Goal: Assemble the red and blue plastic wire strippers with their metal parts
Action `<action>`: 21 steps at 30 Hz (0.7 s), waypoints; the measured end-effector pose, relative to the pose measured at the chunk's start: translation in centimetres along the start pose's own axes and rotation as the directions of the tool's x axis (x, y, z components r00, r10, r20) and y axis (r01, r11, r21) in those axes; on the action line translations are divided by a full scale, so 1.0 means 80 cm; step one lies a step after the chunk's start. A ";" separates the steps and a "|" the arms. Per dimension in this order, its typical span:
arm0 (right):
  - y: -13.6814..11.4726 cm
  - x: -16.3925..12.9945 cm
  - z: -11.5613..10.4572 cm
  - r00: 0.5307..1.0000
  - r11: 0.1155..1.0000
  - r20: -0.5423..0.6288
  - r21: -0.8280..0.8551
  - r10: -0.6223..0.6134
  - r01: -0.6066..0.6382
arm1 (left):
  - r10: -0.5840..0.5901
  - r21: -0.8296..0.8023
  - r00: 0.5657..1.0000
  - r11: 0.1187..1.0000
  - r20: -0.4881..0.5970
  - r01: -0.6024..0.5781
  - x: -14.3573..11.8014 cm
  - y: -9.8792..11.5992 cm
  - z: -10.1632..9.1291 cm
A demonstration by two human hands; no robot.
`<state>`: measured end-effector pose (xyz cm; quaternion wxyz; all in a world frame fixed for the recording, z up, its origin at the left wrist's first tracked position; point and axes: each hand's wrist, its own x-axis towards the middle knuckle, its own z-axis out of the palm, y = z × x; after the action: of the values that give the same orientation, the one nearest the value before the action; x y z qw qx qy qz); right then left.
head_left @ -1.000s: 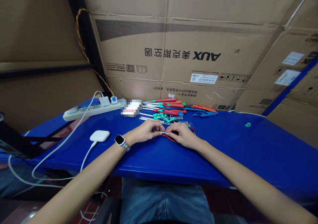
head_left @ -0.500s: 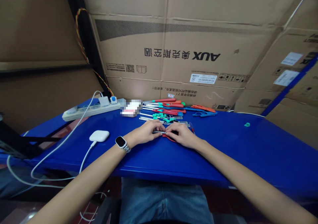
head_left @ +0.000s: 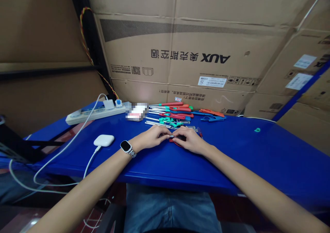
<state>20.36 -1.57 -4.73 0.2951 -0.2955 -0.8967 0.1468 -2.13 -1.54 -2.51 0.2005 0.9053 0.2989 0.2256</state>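
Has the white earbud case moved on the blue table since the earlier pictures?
No. The white earbud case keeps the same place relative to the power strip, with no visible shift.

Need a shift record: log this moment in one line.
left hand: pinching metal piece; right hand: pinching same piece; red part: near right hand

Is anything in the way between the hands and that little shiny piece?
Nothing visible is in the way: the left hand and right hand both have fingertips at the shiny piece. A red part shows just below it in the picture, but not between.
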 end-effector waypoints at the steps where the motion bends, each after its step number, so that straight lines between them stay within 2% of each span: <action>1: 0.000 0.000 0.000 1.000 1.000 0.000 -0.009 -0.004 0.004 | -0.005 -0.004 1.000 1.000 0.002 0.005 0.000 0.000 0.000; 21: -0.010 0.001 -0.010 0.992 0.968 0.080 -0.226 -0.096 0.112 | 0.008 -0.045 1.000 0.999 0.001 -0.008 0.000 0.003 -0.002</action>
<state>20.46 -2.04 -3.69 0.2355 -0.2752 -0.9314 0.0364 -2.09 -1.65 -2.25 0.2200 0.9019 0.2900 0.2324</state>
